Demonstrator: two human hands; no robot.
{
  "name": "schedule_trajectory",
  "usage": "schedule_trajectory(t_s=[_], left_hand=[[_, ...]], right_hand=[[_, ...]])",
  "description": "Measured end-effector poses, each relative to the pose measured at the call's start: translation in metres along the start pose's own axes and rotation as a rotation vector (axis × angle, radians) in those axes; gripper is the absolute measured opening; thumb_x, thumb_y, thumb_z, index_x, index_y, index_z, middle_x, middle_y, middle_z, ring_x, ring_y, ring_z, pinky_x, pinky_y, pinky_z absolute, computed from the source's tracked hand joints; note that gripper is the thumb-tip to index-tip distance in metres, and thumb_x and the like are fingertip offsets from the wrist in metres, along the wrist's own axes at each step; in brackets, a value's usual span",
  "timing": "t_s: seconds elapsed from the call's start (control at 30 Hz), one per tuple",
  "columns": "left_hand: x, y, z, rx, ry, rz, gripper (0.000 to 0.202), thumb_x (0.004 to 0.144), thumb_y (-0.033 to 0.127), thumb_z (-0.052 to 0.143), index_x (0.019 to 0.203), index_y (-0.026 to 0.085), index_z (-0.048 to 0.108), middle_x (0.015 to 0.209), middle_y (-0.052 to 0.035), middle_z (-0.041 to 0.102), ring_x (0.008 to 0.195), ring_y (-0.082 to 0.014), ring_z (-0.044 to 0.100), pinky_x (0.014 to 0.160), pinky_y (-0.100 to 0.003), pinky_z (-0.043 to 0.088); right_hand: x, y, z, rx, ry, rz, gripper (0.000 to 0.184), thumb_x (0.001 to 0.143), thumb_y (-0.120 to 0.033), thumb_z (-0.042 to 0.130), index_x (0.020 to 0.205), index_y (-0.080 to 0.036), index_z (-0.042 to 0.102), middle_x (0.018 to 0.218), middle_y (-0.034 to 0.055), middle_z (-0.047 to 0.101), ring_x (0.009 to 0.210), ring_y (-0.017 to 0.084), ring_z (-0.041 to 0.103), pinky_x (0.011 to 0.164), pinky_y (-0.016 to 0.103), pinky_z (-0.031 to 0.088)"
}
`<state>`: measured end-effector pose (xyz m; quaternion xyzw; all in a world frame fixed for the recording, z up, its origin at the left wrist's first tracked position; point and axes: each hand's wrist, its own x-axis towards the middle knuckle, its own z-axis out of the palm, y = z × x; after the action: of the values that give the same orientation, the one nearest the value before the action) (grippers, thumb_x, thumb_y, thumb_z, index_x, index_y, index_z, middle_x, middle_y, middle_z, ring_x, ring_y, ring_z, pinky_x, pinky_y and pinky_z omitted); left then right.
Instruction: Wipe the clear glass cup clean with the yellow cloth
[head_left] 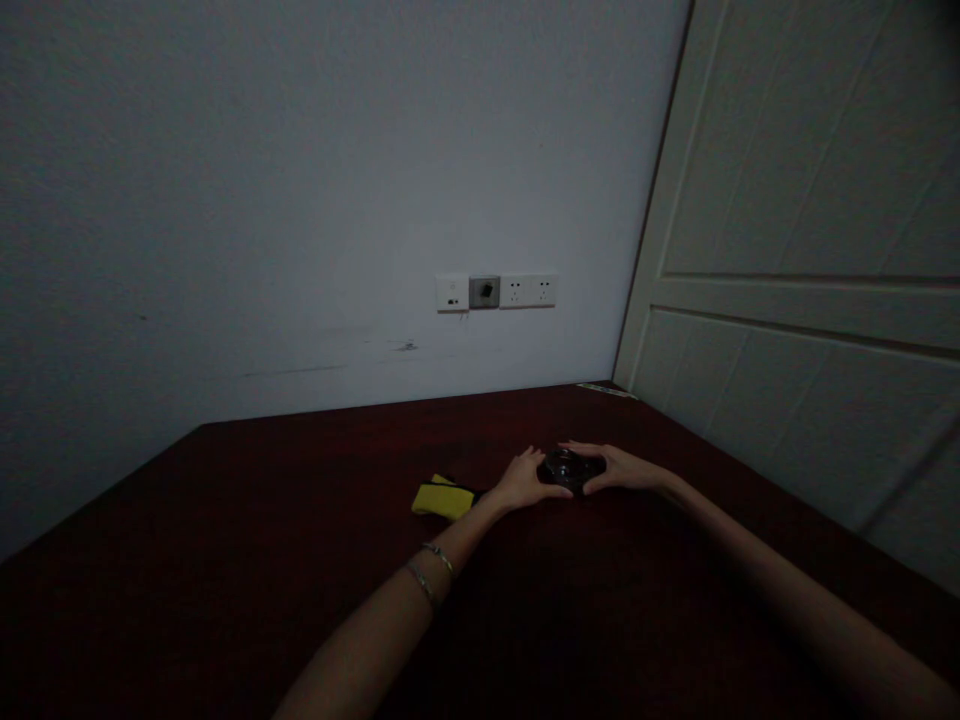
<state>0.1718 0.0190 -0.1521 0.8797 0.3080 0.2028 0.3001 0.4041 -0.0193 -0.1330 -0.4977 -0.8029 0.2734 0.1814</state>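
A dark, glossy, rounded object (564,468) sits on the dark red tabletop, its exact kind lost in the dim light. My left hand (523,480) curves round its left side, thumb in front and fingers behind. From the right, my right hand (616,468) grips the same object between thumb and fingers. Beside my left wrist lies a folded yellow cloth-like item (441,498) with black edging, partly hidden by my forearm. Two thin bracelets (433,572) circle my left forearm.
The dark red tabletop (300,500) runs back to a pale wall (300,200) with a row of sockets and switch plates (528,291). A white panelled door or cabinet side (795,300) borders the right edge. A thin strip (606,390) lies in the far corner.
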Motion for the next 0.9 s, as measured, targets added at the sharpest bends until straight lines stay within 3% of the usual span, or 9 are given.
schedule_trajectory(t_s=[0.27, 0.57, 0.67, 0.77, 0.9], left_hand=[[0.002, -0.003, 0.001, 0.002, -0.001, -0.006, 0.084, 0.059, 0.06, 0.07, 0.128, 0.018, 0.05, 0.139, -0.0132, 0.044, 0.136, -0.0319, 0.027, 0.11, -0.046, 0.024], [-0.003, -0.002, -0.005, 0.128, -0.084, -0.008, 0.104, 0.056, 0.062, 0.069, 0.138, 0.01, 0.033, 0.149, -0.0211, 0.022, 0.139, -0.0367, 0.014, 0.111, -0.049, 0.019], [-0.013, 0.0, -0.024, 0.162, -0.124, -0.004, 0.11, 0.058, 0.061, 0.069, 0.14, 0.003, 0.027, 0.149, -0.0249, 0.015, 0.139, -0.035, 0.01, 0.113, -0.047, 0.017], [-0.024, -0.003, -0.057, 0.174, -0.073, 0.024, 0.099, 0.063, 0.061, 0.065, 0.138, 0.004, 0.033, 0.149, -0.0211, 0.019, 0.14, -0.0297, 0.012, 0.114, -0.041, 0.016], [-0.044, -0.026, -0.11, 0.239, 0.118, -0.115, 0.076, 0.073, 0.054, 0.058, 0.133, 0.012, 0.043, 0.147, -0.0124, 0.03, 0.139, -0.0213, 0.021, 0.113, -0.031, 0.019]], right_hand=[[0.0, -0.004, 0.001, 0.035, -0.004, 0.02, 0.093, 0.06, -0.058, 0.07, 0.14, -0.028, 0.033, 0.148, 0.0046, 0.033, 0.137, 0.028, 0.027, 0.113, 0.05, 0.015], [-0.001, -0.006, 0.0, 0.0, -0.051, 0.089, 0.103, 0.057, -0.056, 0.073, 0.143, -0.025, 0.026, 0.149, 0.0069, 0.03, 0.138, 0.03, 0.023, 0.114, 0.05, 0.014], [-0.005, -0.006, -0.005, -0.067, -0.061, 0.132, 0.111, 0.052, -0.055, 0.076, 0.144, -0.025, 0.023, 0.15, 0.0054, 0.028, 0.138, 0.032, 0.022, 0.114, 0.05, 0.014], [-0.01, -0.009, -0.019, -0.087, -0.071, 0.208, 0.108, 0.053, -0.054, 0.076, 0.143, -0.021, 0.027, 0.147, 0.0077, 0.033, 0.135, 0.033, 0.03, 0.113, 0.046, 0.023], [-0.013, -0.028, -0.048, -0.087, 0.048, 0.248, 0.065, 0.063, -0.057, 0.068, 0.119, -0.025, 0.061, 0.129, 0.0061, 0.057, 0.121, 0.036, 0.049, 0.107, 0.05, 0.034]])
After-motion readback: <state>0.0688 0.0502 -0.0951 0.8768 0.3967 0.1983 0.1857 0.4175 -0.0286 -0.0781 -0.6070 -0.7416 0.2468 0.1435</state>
